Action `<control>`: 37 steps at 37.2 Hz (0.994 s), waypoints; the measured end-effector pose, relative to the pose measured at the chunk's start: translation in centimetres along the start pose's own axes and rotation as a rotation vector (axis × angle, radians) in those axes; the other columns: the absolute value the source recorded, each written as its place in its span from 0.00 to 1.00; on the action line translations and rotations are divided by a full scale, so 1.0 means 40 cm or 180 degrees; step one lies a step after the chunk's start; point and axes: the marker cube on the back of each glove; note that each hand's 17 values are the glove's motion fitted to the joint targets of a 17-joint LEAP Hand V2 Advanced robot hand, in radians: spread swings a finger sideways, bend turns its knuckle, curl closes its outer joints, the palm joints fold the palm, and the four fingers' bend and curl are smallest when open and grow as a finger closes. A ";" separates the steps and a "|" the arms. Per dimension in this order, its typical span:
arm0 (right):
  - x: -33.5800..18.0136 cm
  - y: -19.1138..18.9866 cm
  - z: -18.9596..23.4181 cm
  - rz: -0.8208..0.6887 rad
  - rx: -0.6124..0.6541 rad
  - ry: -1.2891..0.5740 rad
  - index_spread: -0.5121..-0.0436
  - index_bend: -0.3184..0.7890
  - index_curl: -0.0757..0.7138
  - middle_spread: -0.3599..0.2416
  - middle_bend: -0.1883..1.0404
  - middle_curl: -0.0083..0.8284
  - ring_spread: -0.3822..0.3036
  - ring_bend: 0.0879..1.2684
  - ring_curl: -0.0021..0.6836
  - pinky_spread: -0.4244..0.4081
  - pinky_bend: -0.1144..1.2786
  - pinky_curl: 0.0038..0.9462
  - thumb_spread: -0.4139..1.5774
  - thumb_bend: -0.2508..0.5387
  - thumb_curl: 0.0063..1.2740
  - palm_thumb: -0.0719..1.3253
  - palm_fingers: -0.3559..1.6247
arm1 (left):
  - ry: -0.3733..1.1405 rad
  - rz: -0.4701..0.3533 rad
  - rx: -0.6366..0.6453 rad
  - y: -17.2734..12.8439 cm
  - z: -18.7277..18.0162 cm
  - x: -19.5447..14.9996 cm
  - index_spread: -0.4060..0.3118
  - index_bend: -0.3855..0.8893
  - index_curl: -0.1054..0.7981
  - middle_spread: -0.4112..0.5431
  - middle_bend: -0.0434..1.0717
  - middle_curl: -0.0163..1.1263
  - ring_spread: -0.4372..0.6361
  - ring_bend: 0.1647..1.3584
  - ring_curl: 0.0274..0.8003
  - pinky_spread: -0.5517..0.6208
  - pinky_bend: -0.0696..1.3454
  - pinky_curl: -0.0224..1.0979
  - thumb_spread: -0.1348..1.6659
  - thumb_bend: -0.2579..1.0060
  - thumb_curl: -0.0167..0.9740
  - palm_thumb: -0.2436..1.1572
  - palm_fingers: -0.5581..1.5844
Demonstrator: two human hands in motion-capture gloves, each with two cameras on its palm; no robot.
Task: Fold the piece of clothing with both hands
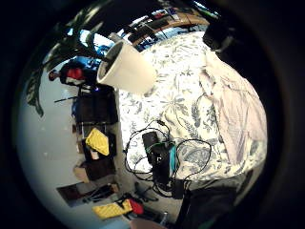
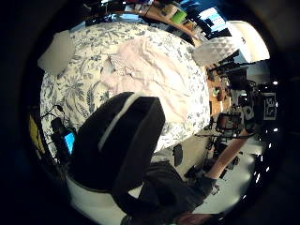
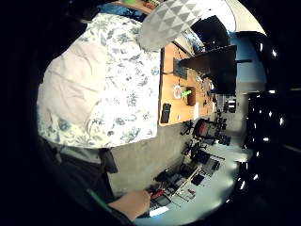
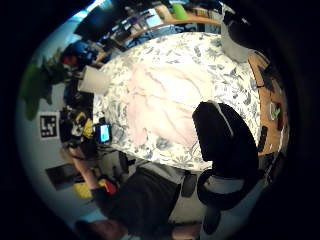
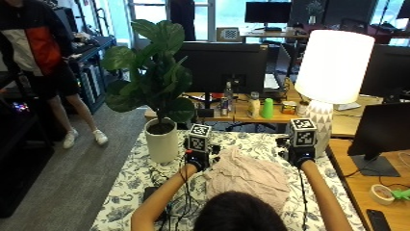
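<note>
A pale pink garment [image 5: 247, 175] lies crumpled on the floral tablecloth [image 5: 137, 187] in front of me. The palm views show it lying spread on the cloth, some way below both palms [image 2: 150, 75] [image 4: 165, 100]. My left hand [image 5: 196, 161] hovers by the garment's far left corner, and nothing is in it. Off the far right corner, my right hand [image 5: 300, 158] is raised and also holds nothing. No cloth is in either hand.
A white plant pot [image 5: 161, 139] stands at the table's far left. A white lamp [image 5: 333, 67] stands at the far right. Black cables and a small device [image 5: 157, 197] lie left of the garment. A wooden desk to the right carries a phone [image 5: 378, 219].
</note>
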 end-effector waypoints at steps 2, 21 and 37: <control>-0.002 -0.001 0.007 -0.0013 0.0008 -0.0020 0.43 0.43 0.46 0.54 0.31 0.33 0.64 0.15 0.34 0.76 0.31 0.27 0.82 0.70 0.14 0.48 0.46 | 0.0112 0.0182 -0.0149 0.007 0.039 0.026 0.47 0.45 0.46 0.51 0.16 0.17 0.48 0.32 0.32 0.57 0.33 0.27 0.68 0.19 0.15 0.20 0.47; -0.023 0.061 0.077 -0.0174 -0.0211 0.0112 0.43 0.43 0.50 0.54 0.31 0.40 0.62 0.14 0.41 0.76 0.29 0.31 0.86 0.60 0.16 0.50 0.46 | -0.0095 0.0647 -0.1315 0.160 0.446 0.269 0.81 0.33 0.34 0.75 0.21 0.21 0.68 0.49 0.40 0.72 0.46 0.34 0.56 0.12 0.14 0.07 0.40; -0.012 0.055 0.147 -0.0179 -0.0361 0.0160 0.43 0.43 0.51 0.54 0.30 0.43 0.62 0.14 0.45 0.77 0.28 0.34 0.86 0.51 0.18 0.52 0.46 | -0.0351 0.0266 -0.1646 0.243 0.380 0.254 0.96 0.39 0.30 0.86 0.20 0.24 0.73 0.52 0.39 0.73 0.52 0.36 0.57 0.18 0.19 0.17 0.39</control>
